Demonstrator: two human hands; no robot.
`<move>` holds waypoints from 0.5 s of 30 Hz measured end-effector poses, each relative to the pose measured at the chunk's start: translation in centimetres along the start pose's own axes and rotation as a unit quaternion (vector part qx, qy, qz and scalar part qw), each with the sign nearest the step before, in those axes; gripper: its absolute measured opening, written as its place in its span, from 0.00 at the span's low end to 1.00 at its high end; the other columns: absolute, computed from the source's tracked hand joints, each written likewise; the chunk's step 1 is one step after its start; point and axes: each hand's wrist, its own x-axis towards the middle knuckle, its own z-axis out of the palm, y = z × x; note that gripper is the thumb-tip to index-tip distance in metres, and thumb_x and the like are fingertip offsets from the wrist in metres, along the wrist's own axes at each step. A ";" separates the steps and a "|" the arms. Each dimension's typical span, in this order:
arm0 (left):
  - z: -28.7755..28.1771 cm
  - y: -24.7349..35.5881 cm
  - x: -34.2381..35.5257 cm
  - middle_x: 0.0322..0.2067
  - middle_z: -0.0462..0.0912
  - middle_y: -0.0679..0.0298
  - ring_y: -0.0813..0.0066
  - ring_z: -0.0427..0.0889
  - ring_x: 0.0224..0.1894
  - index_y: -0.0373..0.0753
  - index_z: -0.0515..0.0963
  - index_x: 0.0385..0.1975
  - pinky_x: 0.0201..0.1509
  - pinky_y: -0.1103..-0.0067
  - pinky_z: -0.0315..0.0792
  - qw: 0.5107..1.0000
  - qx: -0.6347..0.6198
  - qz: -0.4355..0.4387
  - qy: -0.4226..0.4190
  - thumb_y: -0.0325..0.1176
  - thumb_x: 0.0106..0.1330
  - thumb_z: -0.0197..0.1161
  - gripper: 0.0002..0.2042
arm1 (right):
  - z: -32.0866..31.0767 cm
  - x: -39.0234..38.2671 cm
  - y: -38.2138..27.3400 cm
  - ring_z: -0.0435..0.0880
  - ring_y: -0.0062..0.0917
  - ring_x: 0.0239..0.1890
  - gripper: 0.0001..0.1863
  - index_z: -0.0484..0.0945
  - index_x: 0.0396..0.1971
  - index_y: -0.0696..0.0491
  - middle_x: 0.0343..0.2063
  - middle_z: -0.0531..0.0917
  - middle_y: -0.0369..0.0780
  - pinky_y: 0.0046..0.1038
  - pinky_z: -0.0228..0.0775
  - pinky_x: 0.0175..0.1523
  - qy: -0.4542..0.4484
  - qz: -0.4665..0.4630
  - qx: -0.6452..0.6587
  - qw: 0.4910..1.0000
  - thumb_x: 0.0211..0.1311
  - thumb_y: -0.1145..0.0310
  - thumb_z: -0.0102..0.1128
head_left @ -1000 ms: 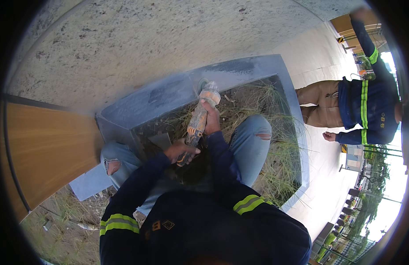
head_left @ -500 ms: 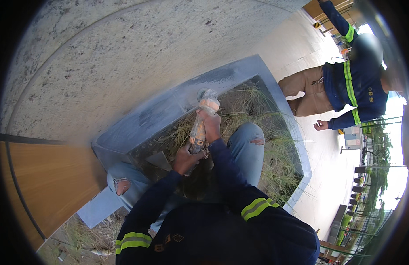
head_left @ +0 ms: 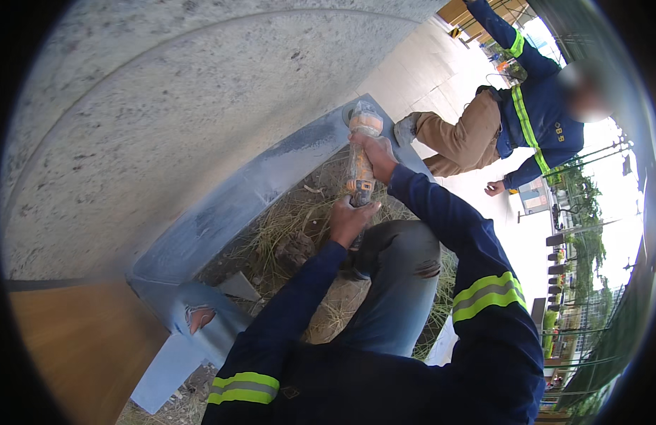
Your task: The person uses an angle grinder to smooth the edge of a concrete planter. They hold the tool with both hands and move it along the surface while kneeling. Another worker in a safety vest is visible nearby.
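An angle grinder (head_left: 360,166), orange and dark under a dusty wrap, is held in both my hands. Its head lies at the blue-grey ledge (head_left: 299,157), where a round disc (head_left: 350,112) shows beside it near the ledge's far corner. My right hand (head_left: 379,154) is wrapped round the body just below the head. Lower down, my left hand (head_left: 349,221) grips the rear part, its thumb along the near side. I cannot tell whether the disc touches the ledge.
A speckled stone wall (head_left: 165,127) rises behind the ledge, with a wooden panel (head_left: 87,347) at lower left. Dry grass and soil (head_left: 299,212) fill the bed between my knees. At the right a co-worker (head_left: 526,127) in a reflective-striped jacket stands on the pale pavement (head_left: 413,67).
Both my hands and the grinder have moved up and right along the ledge toward its far corner. My right knee has shifted, and the co-worker appears farther left, one leg lifted forward.
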 end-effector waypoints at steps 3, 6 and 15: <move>1.1 -1.0 3.5 0.29 0.85 0.59 0.77 0.83 0.24 0.25 0.79 0.42 0.27 0.77 0.79 1.000 -0.002 -0.017 0.003 0.42 0.58 0.79 0.25 | -1.3 3.6 1.8 0.83 0.26 0.25 0.13 0.83 0.35 0.60 0.28 0.83 0.38 0.34 0.76 0.30 0.001 -0.004 0.029 1.000 0.57 0.66 0.72; 2.8 -2.5 6.5 0.27 0.84 0.60 0.76 0.82 0.21 0.26 0.79 0.41 0.26 0.77 0.79 0.998 0.001 -0.063 0.005 0.41 0.59 0.79 0.23 | -3.2 7.7 5.5 0.81 0.24 0.25 0.13 0.83 0.36 0.59 0.28 0.83 0.37 0.32 0.75 0.31 0.016 -0.058 0.016 0.998 0.57 0.66 0.72; 11.9 -4.8 18.9 0.34 0.86 0.61 0.72 0.84 0.26 0.34 0.77 0.48 0.29 0.75 0.81 0.963 -0.207 -0.171 -0.003 0.34 0.60 0.78 0.21 | -10.4 22.3 8.7 0.83 0.24 0.29 0.15 0.86 0.37 0.59 0.30 0.85 0.37 0.33 0.75 0.34 -0.051 0.013 -0.045 0.998 0.53 0.66 0.75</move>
